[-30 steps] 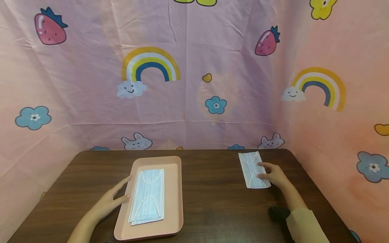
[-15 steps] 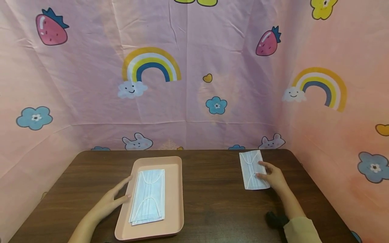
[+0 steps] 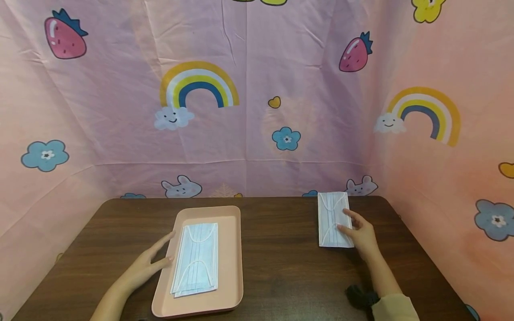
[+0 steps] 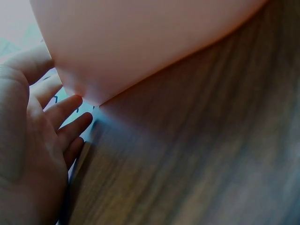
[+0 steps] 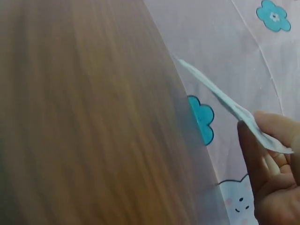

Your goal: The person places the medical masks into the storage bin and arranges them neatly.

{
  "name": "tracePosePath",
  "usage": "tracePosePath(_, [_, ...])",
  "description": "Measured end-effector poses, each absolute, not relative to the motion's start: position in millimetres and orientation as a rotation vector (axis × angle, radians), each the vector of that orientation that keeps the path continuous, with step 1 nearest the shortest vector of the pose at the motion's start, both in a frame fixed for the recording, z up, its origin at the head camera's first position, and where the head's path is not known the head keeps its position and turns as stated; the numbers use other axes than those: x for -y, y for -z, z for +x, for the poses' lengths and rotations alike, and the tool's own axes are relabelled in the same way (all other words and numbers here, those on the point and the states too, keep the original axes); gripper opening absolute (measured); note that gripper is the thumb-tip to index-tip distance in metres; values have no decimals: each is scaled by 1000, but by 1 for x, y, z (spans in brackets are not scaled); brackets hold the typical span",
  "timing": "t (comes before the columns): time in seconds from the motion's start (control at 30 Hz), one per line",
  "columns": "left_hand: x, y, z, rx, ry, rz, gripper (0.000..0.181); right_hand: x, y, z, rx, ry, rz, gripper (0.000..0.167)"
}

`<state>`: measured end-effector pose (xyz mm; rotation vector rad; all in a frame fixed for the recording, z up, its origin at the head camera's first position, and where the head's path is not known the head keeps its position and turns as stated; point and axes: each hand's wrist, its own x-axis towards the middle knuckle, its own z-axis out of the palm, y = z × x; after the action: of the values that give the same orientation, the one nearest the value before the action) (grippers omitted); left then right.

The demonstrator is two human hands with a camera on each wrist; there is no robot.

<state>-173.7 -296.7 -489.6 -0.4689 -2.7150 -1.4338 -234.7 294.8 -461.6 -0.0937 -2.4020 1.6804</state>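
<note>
My right hand (image 3: 363, 234) pinches a pale blue disposable face mask (image 3: 331, 223) by its right edge near the back right of the table. In the right wrist view the face mask (image 5: 225, 101) appears edge-on, held off the tabletop between thumb and fingers. My left hand (image 3: 142, 265) rests against the left rim of a pink tray (image 3: 229, 267), thumb and fingers spread. The left wrist view has the hand's fingers (image 4: 70, 110) loosely extended beside the tray's side wall (image 4: 140, 37). Several stacked face masks (image 3: 196, 258) lie lengthwise inside the tray.
A dark brown wooden table (image 3: 281, 267) carries everything. Behind it and along both sides hangs a printed cloth (image 3: 257, 133). Some dark object (image 3: 359, 296), its kind unclear, is at my right wrist beside the sleeve (image 3: 393, 307).
The right hand has raised the face mask slightly, and the mask has turned from slanted to nearly straight. The left hand and tray stay in place.
</note>
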Motion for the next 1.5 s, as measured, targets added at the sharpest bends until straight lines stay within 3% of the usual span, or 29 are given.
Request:
tracePosePath(0.57, [297,488,-174,2731,1450,-453,66,-251,442,-222,2103,-1865,-172,56])
tracePosePath(1.5, [298,492,-175,2706,1420,-491,66,-145,426,-196,1891,-2162,123,57])
